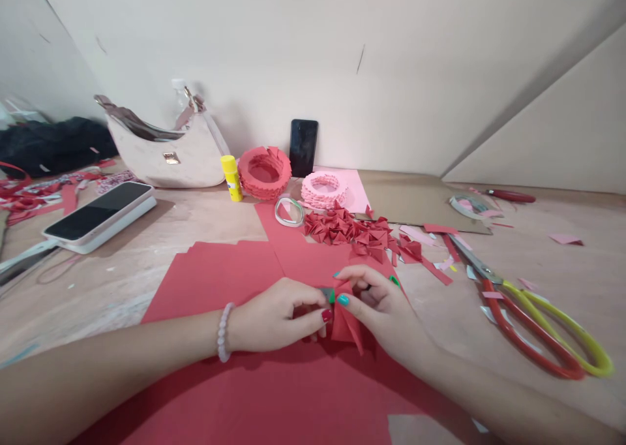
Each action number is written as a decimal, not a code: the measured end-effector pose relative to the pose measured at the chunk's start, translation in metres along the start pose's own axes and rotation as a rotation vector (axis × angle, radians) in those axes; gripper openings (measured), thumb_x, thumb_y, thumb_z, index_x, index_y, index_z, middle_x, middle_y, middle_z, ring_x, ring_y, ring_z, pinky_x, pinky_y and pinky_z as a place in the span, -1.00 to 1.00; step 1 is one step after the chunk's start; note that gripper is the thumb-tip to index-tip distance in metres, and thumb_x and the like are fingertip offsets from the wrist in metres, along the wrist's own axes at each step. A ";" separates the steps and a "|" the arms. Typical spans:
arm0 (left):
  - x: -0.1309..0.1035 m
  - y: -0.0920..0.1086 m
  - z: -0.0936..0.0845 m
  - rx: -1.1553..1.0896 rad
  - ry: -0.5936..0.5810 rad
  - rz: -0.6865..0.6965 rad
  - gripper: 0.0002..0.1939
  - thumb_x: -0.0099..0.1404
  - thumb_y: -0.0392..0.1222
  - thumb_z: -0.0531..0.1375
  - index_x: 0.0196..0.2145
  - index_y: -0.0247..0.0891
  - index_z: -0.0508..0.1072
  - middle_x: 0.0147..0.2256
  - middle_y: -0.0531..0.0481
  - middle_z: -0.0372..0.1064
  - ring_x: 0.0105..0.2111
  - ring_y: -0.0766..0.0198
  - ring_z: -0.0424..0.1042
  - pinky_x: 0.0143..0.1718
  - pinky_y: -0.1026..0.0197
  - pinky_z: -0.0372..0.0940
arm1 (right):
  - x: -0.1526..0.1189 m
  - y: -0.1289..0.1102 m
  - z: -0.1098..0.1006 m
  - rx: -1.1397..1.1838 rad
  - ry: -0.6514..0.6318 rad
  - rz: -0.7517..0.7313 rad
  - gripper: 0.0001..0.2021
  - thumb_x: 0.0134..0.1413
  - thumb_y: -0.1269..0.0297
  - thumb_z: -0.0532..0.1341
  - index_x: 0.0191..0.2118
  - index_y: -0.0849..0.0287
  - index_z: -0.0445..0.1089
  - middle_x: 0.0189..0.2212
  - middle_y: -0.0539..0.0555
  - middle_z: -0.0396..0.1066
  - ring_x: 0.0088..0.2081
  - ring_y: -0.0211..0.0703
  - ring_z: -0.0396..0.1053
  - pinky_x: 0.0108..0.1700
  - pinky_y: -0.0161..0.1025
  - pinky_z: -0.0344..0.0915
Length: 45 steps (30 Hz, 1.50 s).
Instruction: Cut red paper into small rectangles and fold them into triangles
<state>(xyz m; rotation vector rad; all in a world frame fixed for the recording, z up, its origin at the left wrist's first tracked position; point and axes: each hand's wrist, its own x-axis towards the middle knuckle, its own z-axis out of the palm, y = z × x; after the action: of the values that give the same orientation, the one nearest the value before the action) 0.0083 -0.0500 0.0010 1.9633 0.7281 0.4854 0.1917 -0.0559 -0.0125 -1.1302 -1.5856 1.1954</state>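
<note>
Over a stack of red paper sheets [205, 282], my two hands meet around a folded piece of red paper [347, 327]. My left hand [278, 314], with a beaded bracelet at the wrist, is closed, its fingertips at the piece's left edge. My right hand [379, 301] pinches the upper part of the same piece between thumb and fingers. Between the hands shows a small grey and green object [329, 295], mostly covered; I cannot make out its kind. More green pokes out behind my right hand. Just beyond lies a pile of small folded red paper triangles [342, 226].
Behind the pile stand a red paper ring [264, 174], a pink paper ring [323, 190], a glue stick [231, 179] and a black phone [303, 148]. Large scissors [499, 282] lie right among paper scraps. Left are another phone [100, 213] and a handbag [166, 151].
</note>
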 end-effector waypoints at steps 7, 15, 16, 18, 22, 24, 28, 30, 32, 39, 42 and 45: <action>-0.002 -0.001 0.001 -0.172 0.037 -0.053 -0.85 0.24 -0.24 0.00 -0.41 -0.35 0.30 -0.51 0.00 0.35 -0.55 0.42 0.34 -0.50 0.41 0.26 | -0.004 0.004 0.002 -0.010 -0.093 -0.012 -0.85 -0.07 0.32 0.18 -0.29 0.12 0.28 -0.49 -0.03 0.28 -0.44 -0.29 0.27 -0.40 -0.36 0.23; -0.001 -0.002 0.003 -0.234 0.002 -0.114 -0.84 0.23 -0.24 0.01 -0.37 -0.35 0.35 -0.58 0.04 0.31 -0.58 0.42 0.34 -0.56 0.42 0.25 | -0.011 -0.001 0.004 -0.099 -0.236 -0.061 -0.79 -0.06 0.41 0.15 -0.23 0.11 0.21 -0.45 -0.02 0.31 -0.40 -0.26 0.30 -0.39 -0.34 0.23; -0.001 -0.002 0.004 -0.218 0.007 -0.113 -0.84 0.22 -0.25 0.01 -0.37 -0.35 0.36 -0.59 0.04 0.30 -0.59 0.42 0.34 -0.56 0.42 0.25 | -0.012 -0.001 0.004 -0.101 -0.248 -0.062 -0.77 -0.05 0.42 0.14 -0.21 0.10 0.20 -0.44 -0.02 0.32 -0.39 -0.26 0.30 -0.38 -0.34 0.23; -0.001 -0.001 0.004 -0.214 0.060 -0.093 -0.84 0.22 -0.26 0.01 -0.40 -0.35 0.36 -0.58 0.03 0.32 -0.59 0.42 0.34 -0.56 0.42 0.25 | -0.013 -0.002 0.004 -0.050 -0.273 -0.046 -0.76 0.01 0.39 0.11 -0.15 0.09 0.14 -0.42 -0.02 0.33 -0.35 -0.25 0.32 -0.33 -0.32 0.24; -0.001 -0.001 0.002 -0.270 0.222 -0.068 -0.86 0.22 -0.26 0.02 -0.43 -0.34 0.32 -0.55 0.04 0.32 -0.59 0.44 0.34 -0.56 0.43 0.25 | -0.010 -0.005 0.005 0.128 -0.316 0.084 -0.82 0.13 0.27 0.00 -0.14 0.12 0.09 -0.44 -0.01 0.35 -0.43 -0.28 0.35 -0.40 -0.32 0.27; -0.001 -0.003 0.002 -0.264 0.299 -0.078 -0.87 0.22 -0.26 0.03 -0.44 -0.34 0.31 -0.57 0.05 0.31 -0.61 0.44 0.33 -0.57 0.43 0.24 | -0.008 -0.006 0.006 0.137 -0.338 0.136 -0.84 0.14 0.21 -0.01 -0.23 0.17 0.16 -0.49 -0.01 0.34 -0.51 -0.31 0.34 -0.49 -0.36 0.25; -0.001 -0.004 0.001 -0.162 0.335 -0.089 -0.90 0.19 -0.29 0.05 -0.44 -0.34 0.31 -0.56 0.05 0.32 -0.60 0.43 0.33 -0.57 0.42 0.24 | -0.006 -0.002 0.007 0.075 -0.319 0.192 -0.82 0.11 0.19 0.02 -0.36 0.20 0.20 -0.60 -0.06 0.28 -0.66 -0.39 0.26 -0.61 -0.42 0.18; -0.001 -0.004 0.002 -0.107 0.306 -0.105 -0.91 0.18 -0.27 0.06 -0.42 -0.34 0.32 -0.56 0.05 0.32 -0.61 0.43 0.32 -0.58 0.42 0.23 | -0.007 0.001 0.007 0.055 -0.313 0.225 -0.83 0.10 0.19 0.02 -0.34 0.20 0.19 -0.59 -0.07 0.28 -0.70 -0.41 0.22 -0.67 -0.45 0.11; 0.000 -0.003 0.002 -0.085 0.287 -0.125 -0.88 0.19 -0.24 0.05 -0.42 -0.33 0.33 -0.56 0.05 0.33 -0.63 0.44 0.30 -0.61 0.43 0.22 | -0.009 0.003 0.007 0.041 -0.320 0.228 -0.83 0.10 0.20 0.01 -0.32 0.19 0.19 -0.56 -0.07 0.27 -0.72 -0.44 0.19 -0.70 -0.46 0.07; 0.002 -0.004 0.001 -0.126 0.293 -0.125 -0.80 0.22 -0.19 0.03 -0.45 -0.34 0.36 -0.57 0.05 0.33 -0.65 0.47 0.28 -0.60 0.43 0.20 | -0.009 -0.006 0.005 0.060 -0.349 0.188 -0.71 0.17 0.09 -0.10 -0.30 0.20 0.20 -0.63 -0.09 0.17 -0.64 -0.39 0.16 -0.58 -0.40 0.12; 0.001 -0.003 0.001 -0.140 0.290 -0.106 -0.84 0.20 -0.21 0.05 -0.41 -0.34 0.37 -0.56 0.05 0.34 -0.63 0.46 0.28 -0.59 0.43 0.20 | -0.009 -0.006 0.005 0.052 -0.332 0.192 -0.71 0.15 0.09 -0.07 -0.32 0.20 0.21 -0.62 -0.09 0.18 -0.64 -0.39 0.17 -0.58 -0.40 0.13; 0.001 -0.003 0.002 -0.164 0.283 -0.104 -0.87 0.17 -0.24 0.07 -0.38 -0.34 0.38 -0.54 0.05 0.35 -0.62 0.46 0.28 -0.58 0.43 0.20 | -0.009 -0.003 0.007 0.086 -0.297 0.194 -0.74 0.13 0.09 -0.02 -0.35 0.19 0.18 -0.60 -0.10 0.19 -0.64 -0.41 0.19 -0.60 -0.42 0.12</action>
<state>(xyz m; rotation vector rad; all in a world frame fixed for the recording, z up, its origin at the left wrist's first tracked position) 0.0091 -0.0495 -0.0019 1.7128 0.9323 0.7448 0.1872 -0.0666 -0.0120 -1.1091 -1.6512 1.6060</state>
